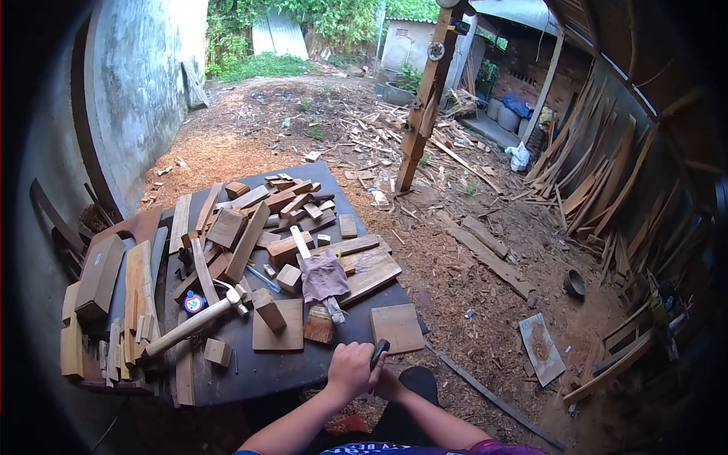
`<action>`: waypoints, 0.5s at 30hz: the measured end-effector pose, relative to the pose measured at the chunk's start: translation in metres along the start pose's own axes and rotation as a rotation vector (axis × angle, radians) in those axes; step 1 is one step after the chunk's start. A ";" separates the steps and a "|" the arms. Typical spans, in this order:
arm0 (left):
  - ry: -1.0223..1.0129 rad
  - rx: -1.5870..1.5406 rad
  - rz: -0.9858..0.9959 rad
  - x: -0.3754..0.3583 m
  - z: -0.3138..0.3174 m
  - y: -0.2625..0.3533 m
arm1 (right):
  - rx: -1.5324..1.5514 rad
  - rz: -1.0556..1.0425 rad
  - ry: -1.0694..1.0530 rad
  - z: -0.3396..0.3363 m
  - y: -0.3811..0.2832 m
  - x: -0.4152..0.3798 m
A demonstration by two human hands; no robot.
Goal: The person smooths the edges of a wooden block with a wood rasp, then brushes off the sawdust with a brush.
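Note:
My left hand (351, 371) is closed in front of my body, just past the table's near edge. A short black object (380, 353) sticks out at its thumb side; its kind is not clear. My right hand (388, 387) is just beside and below the left, its fingers mostly hidden. Close beyond both hands lies a flat square wooden board (398, 327) at the table corner. To the left of that board are a wide brush (318, 326) with brown bristles and a mauve cloth (324, 274).
The dark table (303, 368) carries piled wood blocks (246, 239), a hammer (193, 326), a blue tape measure (194, 302) and another square board (277, 334). A wooden post (425, 114) stands beyond. Planks (607, 186) lean along the right wall; shavings and scraps cover the ground.

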State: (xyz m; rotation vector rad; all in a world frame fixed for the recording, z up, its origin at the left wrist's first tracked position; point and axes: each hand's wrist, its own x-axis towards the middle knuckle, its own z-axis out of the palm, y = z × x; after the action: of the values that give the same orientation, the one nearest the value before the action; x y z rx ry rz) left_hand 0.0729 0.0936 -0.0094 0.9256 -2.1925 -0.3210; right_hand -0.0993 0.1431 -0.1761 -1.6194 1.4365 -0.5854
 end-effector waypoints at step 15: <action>-0.017 0.007 0.004 0.001 -0.002 0.001 | -0.387 -0.318 0.487 -0.043 -0.027 0.028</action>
State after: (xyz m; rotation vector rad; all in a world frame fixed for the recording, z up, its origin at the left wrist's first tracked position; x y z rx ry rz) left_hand 0.0735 0.0938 -0.0072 0.9255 -2.2123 -0.3207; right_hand -0.1127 0.1023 -0.1375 -2.1369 1.7305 -0.9830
